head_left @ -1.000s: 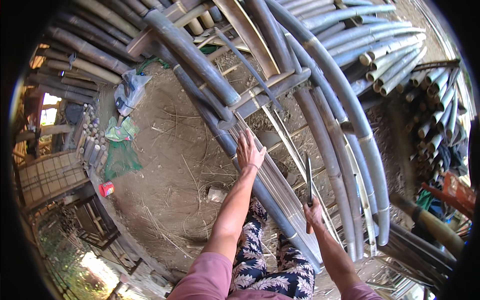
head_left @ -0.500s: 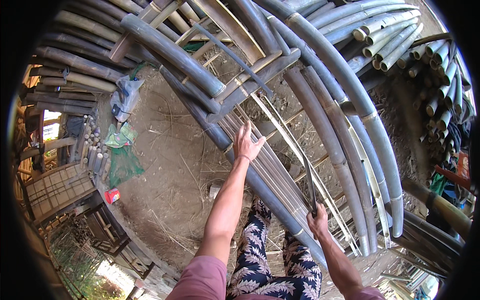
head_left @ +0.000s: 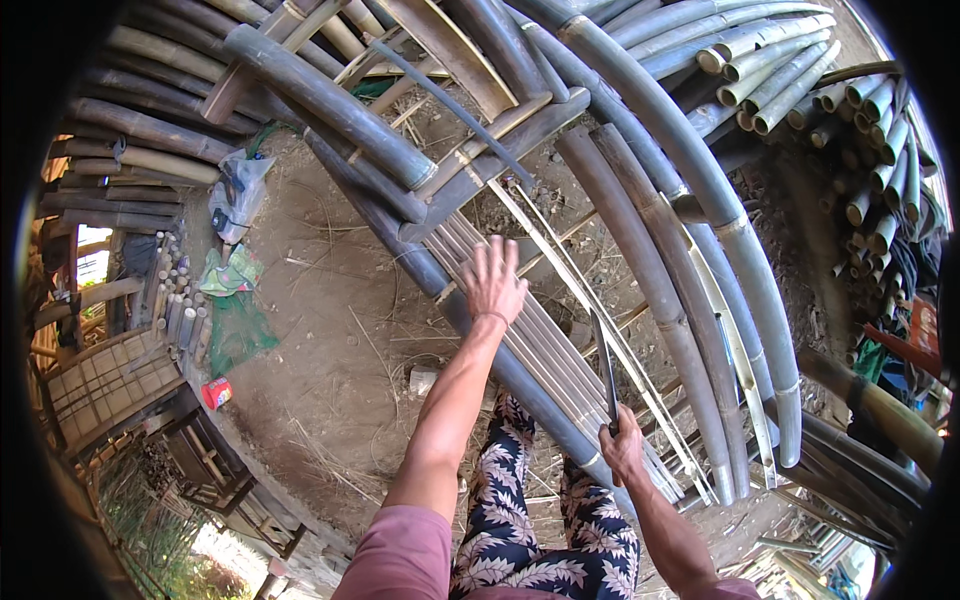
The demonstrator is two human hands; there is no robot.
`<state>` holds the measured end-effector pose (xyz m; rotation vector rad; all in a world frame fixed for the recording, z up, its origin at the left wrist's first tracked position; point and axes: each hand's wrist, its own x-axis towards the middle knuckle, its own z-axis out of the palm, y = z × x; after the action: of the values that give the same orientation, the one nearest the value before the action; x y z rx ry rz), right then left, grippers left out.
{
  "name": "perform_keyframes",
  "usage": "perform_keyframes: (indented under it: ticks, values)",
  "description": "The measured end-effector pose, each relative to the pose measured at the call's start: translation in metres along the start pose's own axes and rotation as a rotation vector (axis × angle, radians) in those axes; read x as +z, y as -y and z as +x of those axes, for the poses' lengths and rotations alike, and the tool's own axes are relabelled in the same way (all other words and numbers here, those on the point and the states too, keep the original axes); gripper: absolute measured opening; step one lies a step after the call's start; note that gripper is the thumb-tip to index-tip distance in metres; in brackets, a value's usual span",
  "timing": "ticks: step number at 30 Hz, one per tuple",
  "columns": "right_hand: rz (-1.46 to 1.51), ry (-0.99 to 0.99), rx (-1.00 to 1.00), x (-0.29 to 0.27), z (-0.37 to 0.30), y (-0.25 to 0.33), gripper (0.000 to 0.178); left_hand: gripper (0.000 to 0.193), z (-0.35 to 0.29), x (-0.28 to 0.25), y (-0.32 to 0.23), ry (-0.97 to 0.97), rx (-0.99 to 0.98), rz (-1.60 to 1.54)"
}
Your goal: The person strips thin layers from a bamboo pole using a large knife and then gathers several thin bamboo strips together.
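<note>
My left hand (head_left: 493, 285) rests palm down over a row of narrow split bamboo strips (head_left: 553, 360), its fingers stretched and apart. The strips lie side by side, running from the upper left toward me. Along their left edge is a dark bamboo pole (head_left: 533, 380). Closed around a handle, my right hand (head_left: 624, 446) holds a long knife (head_left: 604, 362) with its dark blade pointing away from me, over the right side of the strips. Pale split bamboo pieces (head_left: 572, 277) lie just right of the blade.
Thick curved bamboo poles (head_left: 735, 240) stretch along the right. A crosspiece frame (head_left: 480, 165) stands ahead, a bamboo pole (head_left: 330, 105) on it. Cut bamboo stacks (head_left: 780, 85) fill the far right. On the dirt floor at left sit a red container (head_left: 216, 392) and a plastic bag (head_left: 240, 195).
My left hand has lifted its fingers and spread them over the strips. The right hand and knife have shifted slightly left, the blade turned more upright. The view has moved a little.
</note>
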<state>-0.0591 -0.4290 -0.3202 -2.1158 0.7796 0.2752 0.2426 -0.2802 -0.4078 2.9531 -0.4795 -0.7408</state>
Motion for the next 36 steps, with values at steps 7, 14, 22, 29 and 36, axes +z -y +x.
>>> perform_keyframes:
  ticks: [7, 14, 22, 29, 36]
  values:
    - [-0.078, 0.142, 0.345, -0.058, -0.080, 0.010, 0.068, 0.089, -0.021, 0.014, 0.004, 0.225, 0.241, 0.242]
    - [-0.101, 0.259, 0.657, -0.142, -0.241, -0.080, 0.059, 0.086, -0.037, 0.016, -0.021, 0.131, 0.360, 0.332]
    - [-0.209, 0.207, 0.734, -0.199, -0.347, -0.269, 0.048, 0.084, -0.233, 0.121, -0.176, 0.514, 0.822, 0.316]
    - [-0.344, 0.575, 0.712, -0.229, -0.253, -0.352, 0.047, 0.087, -0.234, 0.135, -0.186, 0.397, 0.733, 0.372]
    - [-0.338, 0.569, 0.712, -0.169, -0.232, -0.377, 0.052, 0.083, -0.234, 0.121, -0.214, 0.446, 0.645, 0.459]
